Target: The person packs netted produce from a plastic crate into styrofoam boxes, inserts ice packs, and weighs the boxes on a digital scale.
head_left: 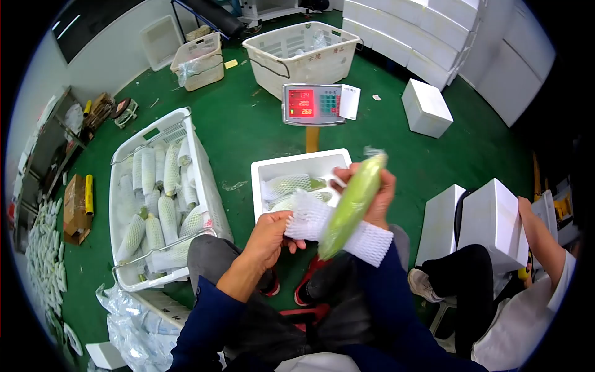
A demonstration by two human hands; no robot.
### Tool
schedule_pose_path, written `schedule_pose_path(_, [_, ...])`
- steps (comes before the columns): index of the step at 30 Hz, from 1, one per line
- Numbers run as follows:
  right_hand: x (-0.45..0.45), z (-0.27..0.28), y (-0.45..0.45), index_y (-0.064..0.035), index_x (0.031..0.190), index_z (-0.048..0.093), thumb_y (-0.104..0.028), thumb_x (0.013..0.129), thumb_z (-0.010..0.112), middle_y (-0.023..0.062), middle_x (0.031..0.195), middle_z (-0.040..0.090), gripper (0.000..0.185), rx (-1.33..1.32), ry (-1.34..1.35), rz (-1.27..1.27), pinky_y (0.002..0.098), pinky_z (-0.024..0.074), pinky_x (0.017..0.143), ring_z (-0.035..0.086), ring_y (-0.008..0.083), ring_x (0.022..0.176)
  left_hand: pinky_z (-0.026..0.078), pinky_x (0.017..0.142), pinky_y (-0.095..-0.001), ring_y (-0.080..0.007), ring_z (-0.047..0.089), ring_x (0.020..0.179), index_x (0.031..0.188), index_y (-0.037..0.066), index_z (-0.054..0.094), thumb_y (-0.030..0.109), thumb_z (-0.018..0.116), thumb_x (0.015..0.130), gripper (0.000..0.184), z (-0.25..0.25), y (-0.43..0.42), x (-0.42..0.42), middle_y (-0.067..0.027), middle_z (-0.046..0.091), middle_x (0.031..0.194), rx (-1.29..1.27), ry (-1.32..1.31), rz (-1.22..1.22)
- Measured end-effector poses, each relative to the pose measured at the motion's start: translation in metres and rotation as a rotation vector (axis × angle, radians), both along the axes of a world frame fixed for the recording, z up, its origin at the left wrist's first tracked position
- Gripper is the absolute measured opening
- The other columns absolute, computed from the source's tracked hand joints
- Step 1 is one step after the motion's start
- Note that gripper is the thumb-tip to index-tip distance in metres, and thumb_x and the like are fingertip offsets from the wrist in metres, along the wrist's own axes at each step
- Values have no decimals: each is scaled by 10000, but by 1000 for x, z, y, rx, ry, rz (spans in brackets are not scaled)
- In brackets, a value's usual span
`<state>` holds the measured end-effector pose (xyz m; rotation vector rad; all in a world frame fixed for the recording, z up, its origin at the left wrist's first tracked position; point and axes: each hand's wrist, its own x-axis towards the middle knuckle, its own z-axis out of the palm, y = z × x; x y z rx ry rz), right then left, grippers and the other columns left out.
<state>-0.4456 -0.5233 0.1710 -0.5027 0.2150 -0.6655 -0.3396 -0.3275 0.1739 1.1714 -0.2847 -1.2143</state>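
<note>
My right hand is closed round a long green vegetable wrapped in clear film, held tilted above the foam box. My left hand pinches the left end of a white foam net sleeve. This sleeve passes behind the vegetable, and its other end lies across my right wrist. Below my hands stands a white foam box, with several net-wrapped vegetables inside. Beyond it, a scale display shows lit red digits.
At the left, a white crate holds many net-wrapped vegetables. Plastic bags lie below it. Another person's arm touches a foam box at the right. Farther off stand a large white basket and stacked foam boxes.
</note>
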Motion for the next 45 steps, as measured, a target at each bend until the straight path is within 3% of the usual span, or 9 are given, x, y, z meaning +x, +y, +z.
schedule_pose_path(8, [-41, 28, 2, -57, 1292, 495, -500, 926, 556, 150, 848, 668, 579, -292, 200, 287, 335, 573, 655, 684, 229, 759, 461, 552, -237, -65, 605, 619, 962, -43, 693, 57, 652, 914, 119, -5, -10, 7, -60, 680, 695, 52, -948, 682])
schedule_pose_path(17, [-4, 29, 71, -54, 1389, 399, -261, 919, 709, 83, 992, 620, 600, -323, 427, 726, 298, 584, 600, 682, 174, 748, 513, 599, -271, -106, 645, 656, 958, -13, 706, -21, 701, 835, 123, -6, -9, 0, -102, 703, 802, 4, -1126, 637])
schedule_pose_path(24, [3, -11, 56, -42, 1327, 449, -230, 955, 659, 110, 1050, 628, 467, -176, 462, 422, 339, 595, 583, 684, 207, 807, 501, 714, -277, -186, 633, 801, 932, -25, 675, -39, 675, 846, 87, 1, -6, 2, -97, 665, 912, -202, -1339, 415])
schedule_pose_path(28, [2, -29, 57, -15, 1272, 520, -111, 927, 658, 106, 1079, 657, 384, -478, 523, 231, 333, 570, 711, 660, 177, 915, 481, 798, -299, -180, 611, 881, 844, -29, 631, 36, 646, 858, 68, 2, -9, 1, -99, 625, 939, -232, -1100, 241])
schedule_pose_path(32, [-44, -11, 109, 14, 1258, 554, -32, 934, 598, 67, 1089, 672, 330, -903, 682, -15, 298, 529, 838, 650, 149, 935, 427, 668, -286, -126, 520, 707, 676, 16, 525, 189, 541, 1011, 377, -2, 15, -42, -53, 592, 781, -268, -283, 449])
schedule_pose_path(35, [-110, -45, 185, 22, 1258, 548, -15, 908, 531, 184, 1092, 672, 352, -916, 751, -149, 359, 513, 867, 675, 284, 968, 369, 569, -237, -41, 427, 637, 583, 47, 457, 71, 683, 939, 422, -17, 47, -114, 0, 542, 717, -93, -495, 491])
schedule_pose_path(39, [-155, -51, 202, 9, 1308, 503, -171, 997, 444, 258, 1074, 642, 365, -1047, 761, 9, 441, 512, 807, 636, 456, 946, 482, 735, -246, -85, 582, 810, 933, 7, 558, 52, 755, 870, 212, -44, 75, -149, -30, 625, 919, 107, -69, 418])
schedule_pose_path(41, [-160, -34, 216, 12, 1295, 505, -189, 1014, 442, 270, 1008, 644, 352, -855, 802, 174, 475, 502, 757, 632, 470, 894, 518, 915, -325, -185, 632, 1009, 1285, -34, 466, 43, 676, 865, 476, -46, 81, -136, -129, 627, 1143, 65, -15, 297])
schedule_pose_path(45, [-167, -17, 203, 12, 1218, 560, -219, 1017, 442, 245, 879, 657, 328, -1090, 761, 338, 485, 498, 697, 630, 461, 787, 529, 928, -400, -253, 646, 1032, 1431, -49, 386, 103, 653, 819, 685, -12, 101, -116, -181, 631, 1164, -3, 293, 104])
